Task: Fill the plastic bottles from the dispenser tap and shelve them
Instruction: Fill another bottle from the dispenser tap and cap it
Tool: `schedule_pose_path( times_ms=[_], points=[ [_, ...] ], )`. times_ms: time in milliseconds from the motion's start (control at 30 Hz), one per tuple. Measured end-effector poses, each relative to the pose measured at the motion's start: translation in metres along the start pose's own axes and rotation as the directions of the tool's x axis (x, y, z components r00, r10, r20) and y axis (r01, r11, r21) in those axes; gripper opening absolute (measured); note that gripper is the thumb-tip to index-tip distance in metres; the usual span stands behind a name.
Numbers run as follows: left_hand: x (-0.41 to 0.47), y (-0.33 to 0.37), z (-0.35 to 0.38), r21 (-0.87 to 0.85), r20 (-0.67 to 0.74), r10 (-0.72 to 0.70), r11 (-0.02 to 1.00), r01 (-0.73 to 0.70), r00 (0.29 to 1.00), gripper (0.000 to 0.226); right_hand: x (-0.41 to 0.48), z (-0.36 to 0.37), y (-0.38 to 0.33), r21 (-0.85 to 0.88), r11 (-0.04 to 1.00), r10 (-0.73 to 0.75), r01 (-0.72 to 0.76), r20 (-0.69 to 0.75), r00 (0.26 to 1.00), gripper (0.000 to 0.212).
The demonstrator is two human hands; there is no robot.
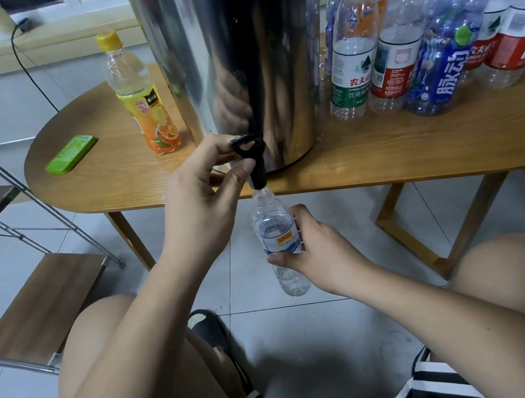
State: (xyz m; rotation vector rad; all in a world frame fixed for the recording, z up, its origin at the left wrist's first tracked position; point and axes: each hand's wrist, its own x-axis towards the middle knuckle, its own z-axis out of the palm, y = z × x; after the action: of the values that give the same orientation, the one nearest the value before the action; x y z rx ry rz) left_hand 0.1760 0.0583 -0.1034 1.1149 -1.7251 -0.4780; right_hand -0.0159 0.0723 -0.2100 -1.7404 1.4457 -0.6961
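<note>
A tall steel dispenser (239,49) stands on the wooden table (385,150), its black tap (253,160) jutting over the front edge. My left hand (204,191) pinches the tap's lever between thumb and fingers. Directly under the spout, my right hand (319,255) grips a small clear uncapped bottle (275,231) with a blue and white label, its mouth touching the spout. The bottle holds some water. An orange-labelled bottle with a yellow cap (140,97) stands left of the dispenser.
Several capped empty bottles (434,31) crowd the table at the right. A green flat case (71,153) lies at the table's left end. A metal-framed shelf with wooden boards (39,305) stands at the left. My knees and a sandal are below, on the tiled floor.
</note>
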Motion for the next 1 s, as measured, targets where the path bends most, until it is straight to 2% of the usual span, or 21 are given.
schedule_pose_path(
  times_ms=[1000],
  points=[
    [-0.0003, 0.0004, -0.0005, 0.01, -0.002, 0.012, 1.0, -0.012, 1.0, 0.016, -0.0018, -0.0016, -0.0013, -0.001, 1.0, 0.002, -0.002, -0.002, 1.0, 0.057]
  ],
)
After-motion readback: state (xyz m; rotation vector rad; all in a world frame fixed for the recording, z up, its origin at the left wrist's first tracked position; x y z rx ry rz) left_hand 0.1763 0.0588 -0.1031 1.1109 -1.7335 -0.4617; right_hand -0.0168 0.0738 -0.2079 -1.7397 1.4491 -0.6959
